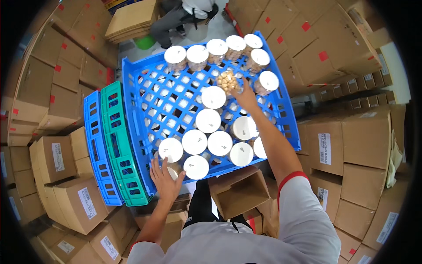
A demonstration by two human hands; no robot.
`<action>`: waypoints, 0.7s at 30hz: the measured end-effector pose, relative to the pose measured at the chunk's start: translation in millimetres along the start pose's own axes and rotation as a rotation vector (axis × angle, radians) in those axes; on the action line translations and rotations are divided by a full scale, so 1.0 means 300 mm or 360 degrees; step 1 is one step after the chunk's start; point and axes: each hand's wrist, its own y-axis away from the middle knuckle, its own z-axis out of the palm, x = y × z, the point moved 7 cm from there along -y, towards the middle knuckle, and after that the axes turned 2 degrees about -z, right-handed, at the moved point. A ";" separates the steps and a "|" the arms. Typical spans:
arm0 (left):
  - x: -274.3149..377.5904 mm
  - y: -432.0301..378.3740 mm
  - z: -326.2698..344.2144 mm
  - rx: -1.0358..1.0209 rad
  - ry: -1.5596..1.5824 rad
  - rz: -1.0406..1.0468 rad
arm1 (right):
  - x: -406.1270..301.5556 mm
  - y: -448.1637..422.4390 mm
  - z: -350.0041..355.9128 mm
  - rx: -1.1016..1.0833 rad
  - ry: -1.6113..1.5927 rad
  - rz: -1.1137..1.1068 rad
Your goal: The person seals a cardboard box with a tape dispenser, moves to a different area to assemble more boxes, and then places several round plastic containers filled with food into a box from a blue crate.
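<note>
A blue plastic crate with a lattice floor lies before me, holding several clear jars with white lids. My left hand is at its front left corner, fingers spread beside a white-lidded jar. Another jar shows partly between thumb and forefinger. My right hand reaches across to a jar of round golden pieces, whose white lid is not visible. Thumb and forefinger are apart at that jar's right side; whether they grip it is unclear. Next to it stands a lidded jar.
A green crate and another blue crate stand at the left. An open cardboard box sits below the crate's front edge. Stacked cartons line both sides. At the back a person is beside flat cardboard sheets.
</note>
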 end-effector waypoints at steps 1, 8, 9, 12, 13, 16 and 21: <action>-0.020 0.026 -0.016 0.0000 -0.0023 -0.0034 | 0.010 -0.030 0.043 -0.0136 -0.0114 0.0066; 0.005 0.054 -0.070 -0.0162 0.0299 -0.0175 | 0.074 -0.098 -0.019 0.0214 0.0325 -0.0306; 0.033 0.057 -0.144 -0.0069 0.0332 -0.0085 | 0.023 -0.078 -0.073 0.0357 0.0243 -0.0320; 0.081 0.191 -0.259 0.0109 0.0580 0.0280 | -0.131 0.158 -0.264 0.0339 -0.0275 -0.0202; 0.116 0.230 -0.266 0.0167 0.0805 0.0457 | -0.102 0.239 -0.359 0.0211 -0.0610 -0.0138; 0.284 0.328 -0.209 -0.0128 0.1130 0.0721 | -0.124 0.565 -0.593 0.0080 -0.0942 -0.0235; 0.509 0.367 0.047 -0.0666 0.0811 0.0849 | -0.057 0.864 -0.714 -0.0138 -0.1058 -0.0343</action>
